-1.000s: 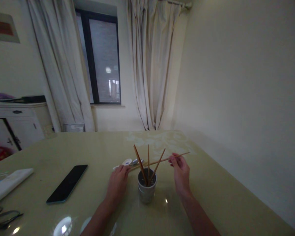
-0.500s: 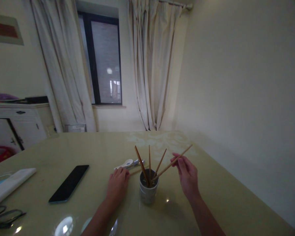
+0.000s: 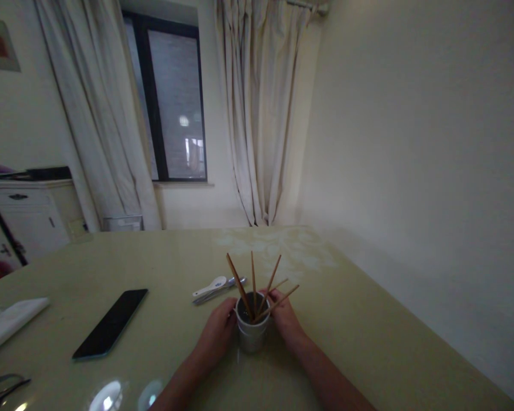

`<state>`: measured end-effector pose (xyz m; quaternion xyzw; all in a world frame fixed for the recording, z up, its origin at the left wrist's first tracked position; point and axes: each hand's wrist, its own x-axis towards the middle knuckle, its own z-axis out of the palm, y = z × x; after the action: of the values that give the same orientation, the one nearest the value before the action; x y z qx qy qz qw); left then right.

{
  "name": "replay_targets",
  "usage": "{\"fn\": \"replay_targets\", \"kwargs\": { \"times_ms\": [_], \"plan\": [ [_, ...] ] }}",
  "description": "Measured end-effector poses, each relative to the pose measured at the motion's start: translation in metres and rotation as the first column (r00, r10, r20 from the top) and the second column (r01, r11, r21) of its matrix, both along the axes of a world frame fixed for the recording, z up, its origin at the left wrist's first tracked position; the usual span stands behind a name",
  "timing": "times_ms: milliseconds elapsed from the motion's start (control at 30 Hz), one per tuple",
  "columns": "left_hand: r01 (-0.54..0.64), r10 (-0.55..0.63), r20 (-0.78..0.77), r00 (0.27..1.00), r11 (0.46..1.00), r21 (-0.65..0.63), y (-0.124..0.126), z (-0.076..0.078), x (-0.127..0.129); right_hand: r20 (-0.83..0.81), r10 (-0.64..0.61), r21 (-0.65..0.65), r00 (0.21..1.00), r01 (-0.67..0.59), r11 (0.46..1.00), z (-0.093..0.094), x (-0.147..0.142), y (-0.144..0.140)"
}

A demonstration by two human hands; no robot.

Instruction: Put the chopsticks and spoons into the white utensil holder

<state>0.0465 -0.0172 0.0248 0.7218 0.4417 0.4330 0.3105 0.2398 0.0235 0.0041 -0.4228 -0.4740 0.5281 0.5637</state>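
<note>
A grey cup (image 3: 252,341) stands upright on the table with several wooden chopsticks (image 3: 272,274) leaning out of it in different directions. My left hand (image 3: 218,326) closes round the cup's left side near the rim. On the opposite side, my right hand (image 3: 285,317) wraps the cup, its fingers partly hidden behind the rim and a chopstick that slants out to the right. Behind the cup lie a white spoon (image 3: 209,286) with a blue mark and some metal cutlery (image 3: 220,291).
To the left lie a black phone (image 3: 111,324), a white device (image 3: 15,324) and a dark cable (image 3: 4,385). The glossy table (image 3: 346,319) runs along a plain wall (image 3: 411,171) on the right. Curtains (image 3: 257,114) and a window (image 3: 177,103) are beyond.
My right hand has let go of the slanting chopstick, which now rests in the cup, and has moved left to the cup. My left hand has moved from the table to the cup's side.
</note>
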Motion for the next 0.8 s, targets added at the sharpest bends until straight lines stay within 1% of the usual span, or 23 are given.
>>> {"fn": "replay_targets", "kwargs": {
  "times_ms": [67,100,167,200,233,267,300,333,367,400,433,467,533,600,700,800],
  "plan": [
    [-0.014,0.015,-0.019,1.000,1.000,0.025,0.002,0.000,-0.002,-0.017,-0.040,0.021,0.999,0.040,0.999,0.002,0.002,0.002],
    [-0.044,0.046,-0.040,0.998,0.998,0.044,0.004,0.000,-0.004,-0.025,-0.070,0.030,0.997,0.071,0.997,0.004,0.004,0.003],
    [-0.155,0.166,-0.133,0.977,0.984,0.091,0.010,-0.003,-0.012,-0.043,-0.144,0.044,0.989,0.146,0.988,0.011,0.014,0.005],
    [-0.225,0.247,-0.211,0.946,0.967,0.124,0.012,-0.004,-0.017,-0.053,-0.198,0.058,0.979,0.201,0.978,0.016,0.022,0.006],
    [-0.290,0.328,-0.304,0.894,0.943,0.162,0.015,-0.006,-0.023,-0.063,-0.251,0.074,0.966,0.255,0.964,0.022,0.031,0.007],
    [-0.344,0.397,-0.403,0.824,0.917,0.200,0.017,-0.008,-0.028,-0.083,-0.342,0.116,0.936,0.350,0.930,0.029,0.042,0.007],
    [-0.381,0.448,-0.493,0.745,0.894,0.236,0.018,-0.010,-0.033,-0.106,-0.432,0.161,0.896,0.444,0.881,0.036,0.053,0.007],
    [-0.401,0.478,-0.565,0.673,0.877,0.265,0.018,-0.012,-0.038,-0.136,-0.496,0.203,0.858,0.514,0.833,0.043,0.064,0.007],
    [-0.406,0.491,-0.615,0.617,0.868,0.285,0.019,-0.014,-0.041,-0.179,-0.547,0.227,0.818,0.575,0.786,0.050,0.075,0.006],
    [-0.403,0.494,-0.647,0.581,0.865,0.298,0.018,-0.015,-0.043,-0.245,-0.567,0.239,0.787,0.615,0.751,0.057,0.084,0.004],
    [-0.399,0.493,-0.665,0.561,0.865,0.305,0.018,-0.017,-0.044,-0.317,-0.566,0.241,0.761,0.642,0.728,0.063,0.092,0.002],
    [-0.397,0.492,-0.673,0.552,0.865,0.307,0.018,-0.017,-0.044,-0.379,-0.552,0.240,0.743,0.655,0.717,0.068,0.097,0.000],
    [-0.406,0.483,-0.682,0.550,0.868,0.287,0.019,-0.018,-0.042,-0.455,-0.496,0.244,0.740,0.639,0.730,0.076,0.100,-0.005],
    [-0.412,0.455,-0.689,0.564,0.878,0.242,0.019,-0.016,-0.041,-0.454,-0.427,0.269,0.782,0.577,0.772,0.080,0.095,-0.011],
    [-0.397,0.419,-0.689,0.591,0.895,0.204,0.019,-0.011,-0.040,-0.370,-0.317,0.333,0.873,0.443,0.832,0.082,0.080,-0.020],
    [-0.407,0.419,-0.708,0.568,0.891,0.201,0.016,-0.006,-0.038,-0.211,-0.218,0.398,0.953,0.287,0.871,0.081,0.066,-0.028]
  ]
}}
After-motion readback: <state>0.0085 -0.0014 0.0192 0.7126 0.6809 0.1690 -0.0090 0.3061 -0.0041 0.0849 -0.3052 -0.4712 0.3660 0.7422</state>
